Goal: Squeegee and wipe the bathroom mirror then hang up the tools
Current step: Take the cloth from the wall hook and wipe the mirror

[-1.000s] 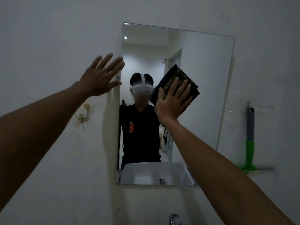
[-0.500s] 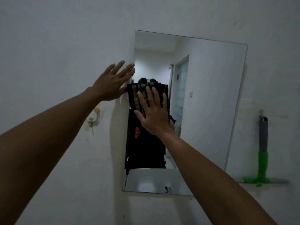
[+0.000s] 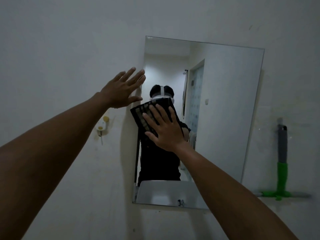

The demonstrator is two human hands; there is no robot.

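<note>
A frameless rectangular mirror [image 3: 225,110] hangs on the white wall. My right hand [image 3: 164,129] presses a dark folded cloth [image 3: 143,116] flat against the mirror's left part, fingers spread over it. My left hand [image 3: 123,89] is open, its palm on the wall and its fingertips at the mirror's left edge. A squeegee [image 3: 282,163] with a grey and green handle hangs on the wall right of the mirror, blade down.
A small white wall hook [image 3: 102,126] with yellow marks sits left of the mirror, under my left forearm. The mirror reflects a white basin [image 3: 164,191], a person in black and a doorway.
My right hand slid the cloth from the mirror's middle to its left side, then a little lower. My left hand stayed at the mirror's left edge.
</note>
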